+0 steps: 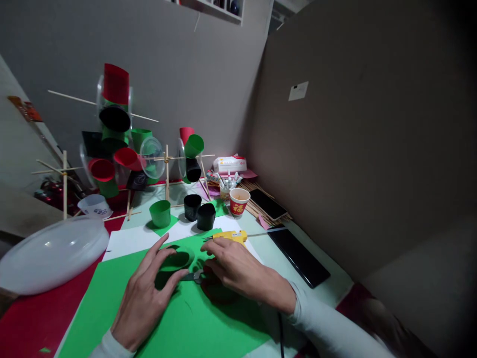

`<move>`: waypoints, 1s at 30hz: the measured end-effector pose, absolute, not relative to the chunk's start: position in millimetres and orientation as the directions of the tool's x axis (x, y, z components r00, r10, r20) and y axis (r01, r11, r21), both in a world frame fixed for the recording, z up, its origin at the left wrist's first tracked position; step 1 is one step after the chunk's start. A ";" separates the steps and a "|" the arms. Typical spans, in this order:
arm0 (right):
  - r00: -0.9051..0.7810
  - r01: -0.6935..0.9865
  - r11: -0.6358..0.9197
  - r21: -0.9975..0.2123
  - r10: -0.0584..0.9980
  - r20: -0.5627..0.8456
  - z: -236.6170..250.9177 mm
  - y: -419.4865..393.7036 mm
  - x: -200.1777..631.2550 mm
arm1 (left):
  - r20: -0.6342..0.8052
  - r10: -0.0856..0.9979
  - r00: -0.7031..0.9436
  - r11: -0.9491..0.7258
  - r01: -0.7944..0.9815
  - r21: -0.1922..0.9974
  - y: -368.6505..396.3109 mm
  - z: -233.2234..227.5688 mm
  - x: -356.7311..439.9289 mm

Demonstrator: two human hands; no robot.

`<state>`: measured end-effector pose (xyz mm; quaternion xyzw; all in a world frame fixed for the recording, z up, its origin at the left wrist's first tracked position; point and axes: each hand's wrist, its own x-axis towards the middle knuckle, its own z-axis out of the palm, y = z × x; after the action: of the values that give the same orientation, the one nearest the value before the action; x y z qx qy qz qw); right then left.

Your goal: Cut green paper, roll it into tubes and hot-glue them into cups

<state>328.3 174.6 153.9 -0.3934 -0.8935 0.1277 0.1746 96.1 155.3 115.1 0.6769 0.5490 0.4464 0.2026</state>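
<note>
My left hand [149,291] curves around a curled green paper ring [189,254], thumb in front and fingers behind; its contact is partly hidden in shadow. My right hand [240,268] hovers just right of the ring, fingers bent and apart, with nothing visible between them. Beneath it lie scissors [198,275], their red handles partly covered and the blades pointing at my left thumb. A large green sheet [179,323] spreads under both hands. Just beyond my right fingers lies a yellow glue gun [238,235].
Behind stand a green paper cup [160,214], two black paper cups [206,217] and a red-white cup [239,201]. Stick frames [167,171] carry coloured paper tubes. A white balloon-like object [55,256] sits left. Right are a phone [267,204] and a black slab [300,256] by the partition.
</note>
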 end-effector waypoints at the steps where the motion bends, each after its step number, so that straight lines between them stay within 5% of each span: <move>1: -0.642 0.653 0.664 -0.365 0.741 0.199 153.6 173.0 329.6 | 0.384 0.923 0.001 -0.318 0.564 0.762 155.3 115.5 97.9; 7: -0.700 0.594 0.698 -0.401 0.694 0.171 149.2 166.6 329.3 | 0.412 0.911 -0.013 -0.335 0.560 0.758 155.8 119.6 101.8; 11: -0.595 0.602 0.619 -0.505 0.769 0.233 153.0 166.9 329.4 | 0.434 0.900 -0.037 -0.352 0.526 0.774 149.8 126.0 100.6; 13: -0.505 0.530 0.520 -0.670 0.828 0.244 154.0 168.5 328.7 | 0.426 0.903 -0.058 -0.357 0.450 0.819 143.9 129.7 102.9; 16: -0.454 0.084 0.177 -0.981 0.883 0.120 150.3 173.6 324.7 | 0.384 0.918 -0.097 -0.342 0.297 0.891 135.0 135.1 108.7; 20: -0.451 -0.253 -0.097 -0.963 0.892 0.029 141.2 180.9 318.0 | 0.335 0.940 -0.066 -0.310 0.243 0.919 129.1 140.9 113.7; 25: -0.443 -0.301 -0.182 -0.936 0.896 -0.031 132.1 179.2 311.3 | 0.255 0.966 -0.047 -0.234 0.269 0.934 128.6 139.5 114.6; 30: -0.501 -0.147 -0.139 -0.979 0.864 -0.047 129.4 173.1 311.5 | 0.412 0.908 -0.069 -0.368 0.335 0.867 131.6 128.0 110.4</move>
<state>311.5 173.1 129.4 -0.3321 -0.5397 0.6776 0.3733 110.4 131.6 128.0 0.6282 0.4948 0.5380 0.2665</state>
